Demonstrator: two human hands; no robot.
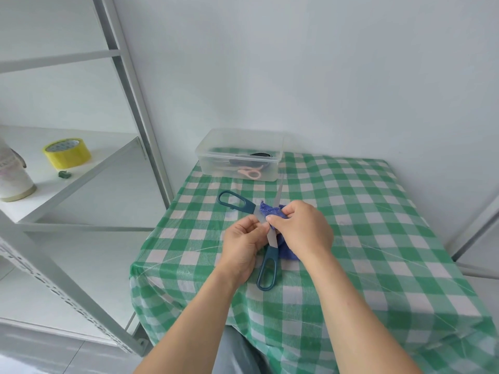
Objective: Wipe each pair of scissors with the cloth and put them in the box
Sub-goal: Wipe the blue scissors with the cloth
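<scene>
Shelf (89,168): left of the table; holds tape (67,153), no part of the task.
Box (208,160): far left on table (364,238), open; pink pair (249,172) and something dark inside.
Left hand (241,245): pinches scissors (271,253) near the pivot, just above the table.
Scissors: teal, spread wide.
Cloth (272,210): blue, wrapped round one blade.
Right hand (302,229): clamped on cloth.
Progress: judged late. This pair is mid-wipe and not yet boxed; no other pair seen on the table.

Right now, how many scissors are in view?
3: teal pair, open, held by left hand and by right hand through the cloth; pink-handled pair in the clear box; dark handles behind it, probably a third. More may hide.
</scene>
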